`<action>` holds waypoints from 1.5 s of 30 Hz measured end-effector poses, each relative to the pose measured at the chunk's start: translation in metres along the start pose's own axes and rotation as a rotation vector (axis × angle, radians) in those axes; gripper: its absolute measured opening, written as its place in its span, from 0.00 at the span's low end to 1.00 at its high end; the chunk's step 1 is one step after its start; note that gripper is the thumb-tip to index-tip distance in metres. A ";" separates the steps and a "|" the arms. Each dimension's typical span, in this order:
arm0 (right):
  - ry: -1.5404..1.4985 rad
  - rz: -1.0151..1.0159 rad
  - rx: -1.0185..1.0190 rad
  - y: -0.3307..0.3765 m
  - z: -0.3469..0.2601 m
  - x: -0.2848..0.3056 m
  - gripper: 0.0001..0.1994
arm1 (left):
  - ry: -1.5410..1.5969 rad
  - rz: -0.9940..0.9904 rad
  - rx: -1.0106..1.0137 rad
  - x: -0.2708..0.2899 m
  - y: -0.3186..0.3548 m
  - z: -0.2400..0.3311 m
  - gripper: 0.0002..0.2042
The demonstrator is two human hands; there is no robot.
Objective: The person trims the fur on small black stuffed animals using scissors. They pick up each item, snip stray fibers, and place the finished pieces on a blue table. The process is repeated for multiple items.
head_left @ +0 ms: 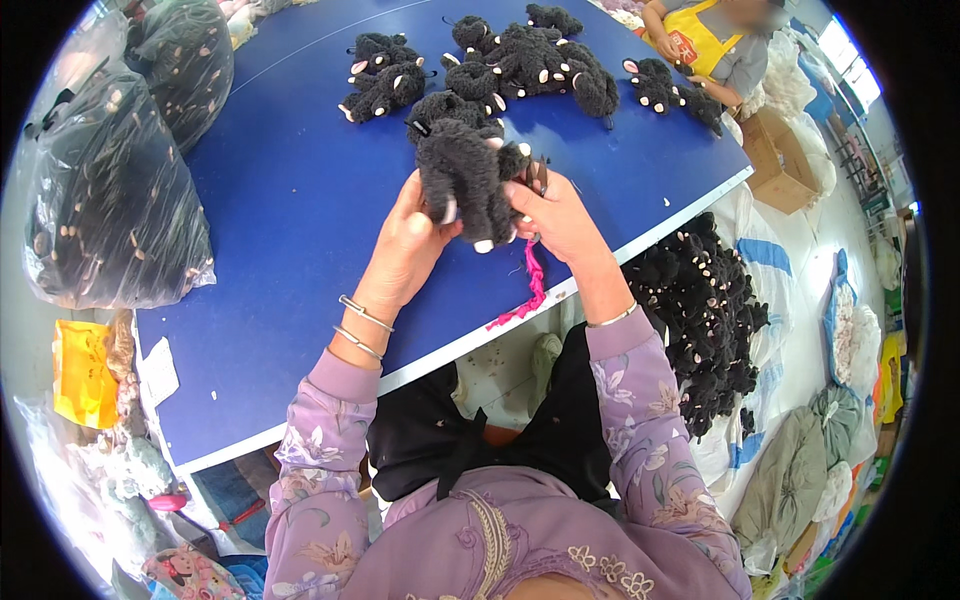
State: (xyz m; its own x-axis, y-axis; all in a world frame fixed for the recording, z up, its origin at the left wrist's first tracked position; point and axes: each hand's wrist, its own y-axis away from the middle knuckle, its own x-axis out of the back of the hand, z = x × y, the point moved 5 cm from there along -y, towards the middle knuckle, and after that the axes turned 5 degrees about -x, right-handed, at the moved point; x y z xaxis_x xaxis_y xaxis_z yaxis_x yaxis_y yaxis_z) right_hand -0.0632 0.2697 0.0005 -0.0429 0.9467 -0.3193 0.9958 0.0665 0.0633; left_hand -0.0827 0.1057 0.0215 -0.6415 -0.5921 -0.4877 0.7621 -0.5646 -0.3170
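A fluffy black plush toy (462, 175) with small pale tips is held up over the near part of the blue table. My left hand (412, 228) is closed on its left side, the fingers partly hidden behind the plush. From the right, my right hand (562, 220) grips the toy with the thumb against it. A dark tool that looks like thread snips (538, 176) sits in the same hand, its handle mostly hidden by the fingers. Below it hangs a bright pink cloth strip (534, 275), trailing onto the table edge.
Several more black plush toys (530, 60) lie heaped across the blue table (290, 240). Large clear bags of black toys (110, 200) stand at the left. A pile of them (695, 330) lies right of the table. Across it, a person in a yellow apron (705, 42) handles toys near a cardboard box (778, 160).
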 end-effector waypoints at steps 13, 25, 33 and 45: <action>0.130 0.049 -0.015 0.006 -0.004 -0.008 0.13 | -0.223 0.210 0.065 0.016 0.002 -0.009 0.23; 0.264 -0.036 -0.044 0.004 0.003 -0.014 0.08 | -0.093 0.287 0.120 0.028 0.004 -0.016 0.21; 0.244 -0.003 0.194 0.012 -0.016 -0.013 0.13 | -0.112 0.341 0.117 0.025 0.004 -0.017 0.16; 0.004 0.137 0.193 0.000 -0.007 0.014 0.08 | 0.246 0.415 0.174 0.036 0.000 -0.024 0.18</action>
State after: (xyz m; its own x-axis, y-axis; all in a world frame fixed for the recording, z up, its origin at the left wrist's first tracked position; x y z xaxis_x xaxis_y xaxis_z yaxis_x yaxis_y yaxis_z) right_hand -0.0642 0.2856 0.0023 0.0935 0.9440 -0.3164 0.9894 -0.1236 -0.0763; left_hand -0.1039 0.0981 -0.0161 -0.2323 -0.6458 -0.7273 0.9089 -0.4104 0.0741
